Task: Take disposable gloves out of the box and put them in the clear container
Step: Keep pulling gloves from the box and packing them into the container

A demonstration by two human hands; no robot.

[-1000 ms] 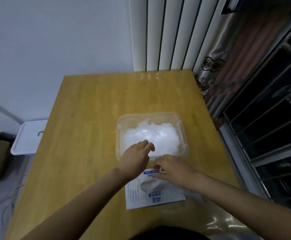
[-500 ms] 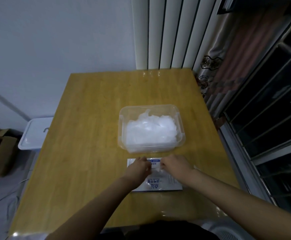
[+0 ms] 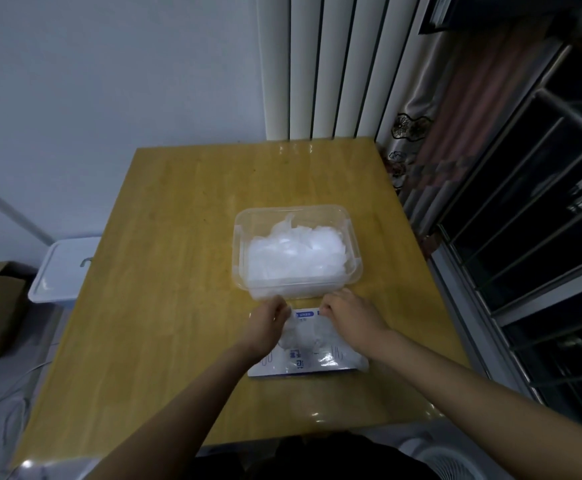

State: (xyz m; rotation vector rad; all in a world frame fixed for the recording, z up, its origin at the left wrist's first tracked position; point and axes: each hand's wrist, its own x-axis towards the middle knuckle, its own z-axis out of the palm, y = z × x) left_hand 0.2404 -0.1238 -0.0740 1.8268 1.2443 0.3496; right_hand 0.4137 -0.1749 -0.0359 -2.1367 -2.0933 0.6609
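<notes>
Now that the left hand (image 3: 268,323) has come back from the clear container (image 3: 351,244), where it was pressing on the pile a second ago, the head view shows both hands at the far edge of the glove box (image 3: 301,367). That box lies flat on the wooden table (image 3: 178,271), just in front of the container and nearly touching its near wall. The right hand (image 3: 350,317) has stayed at the box throughout. Each hand has its fingers curled under. Between them a crumpled film, a fresh glove (image 3: 308,336), sits over the box top, and both hands appear to pinch it at its upper corners, though the fingertips are hidden behind the knuckles.

The heap of gloves (image 3: 296,252) already fills much of the container, some of it standing up near the rim at the back. One delivery looks finished and the next pull is starting, so the task is well along. How many gloves remain in the box cannot be told from here.
</notes>
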